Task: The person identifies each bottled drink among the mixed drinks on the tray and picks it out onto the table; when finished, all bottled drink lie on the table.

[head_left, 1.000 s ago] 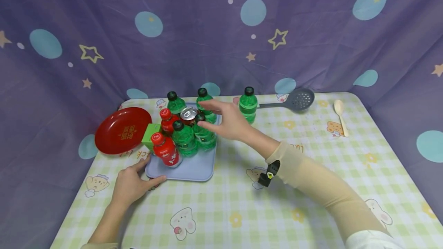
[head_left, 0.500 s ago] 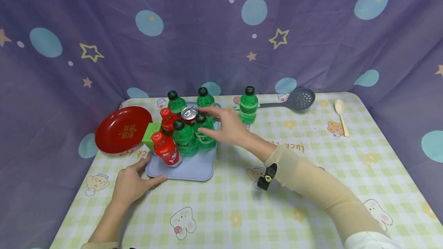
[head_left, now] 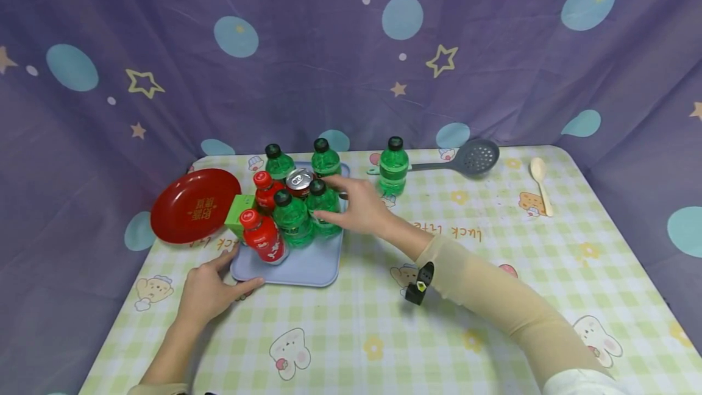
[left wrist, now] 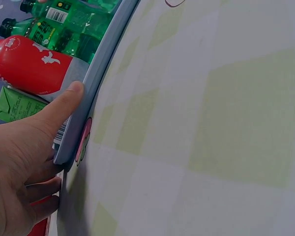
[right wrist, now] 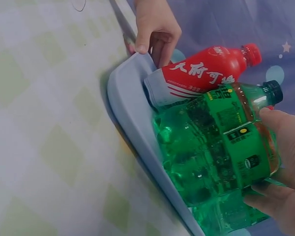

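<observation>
On a pale blue tray point(head_left: 312, 272) stand several green bottles with black caps, two red bottles, a can point(head_left: 300, 183) and a green carton point(head_left: 239, 215). My right hand point(head_left: 366, 207) holds the right-hand green bottle point(head_left: 324, 201) near its top, thumb in front and fingers behind; the right wrist view shows thumb and fingers on either side of the bottle point(right wrist: 253, 147). At the tray's near left corner, my left hand point(head_left: 204, 296) grips the edge. In the left wrist view its thumb point(left wrist: 64, 105) lies on the rim, beside the front red bottle point(left wrist: 37, 66), with the fingers curled outside.
A red oval plate point(head_left: 194, 206) lies left of the tray, against the carton. Right of the tray stands another green bottle point(head_left: 393, 166), beside a grey slotted ladle point(head_left: 476, 157). A pale spoon point(head_left: 540, 185) lies at the far right of the checked tablecloth point(head_left: 439, 322).
My right hand has lowered from above the bottles onto the right-hand green bottle, its thumb and fingers closing about it. The left hand stays at the tray corner.
</observation>
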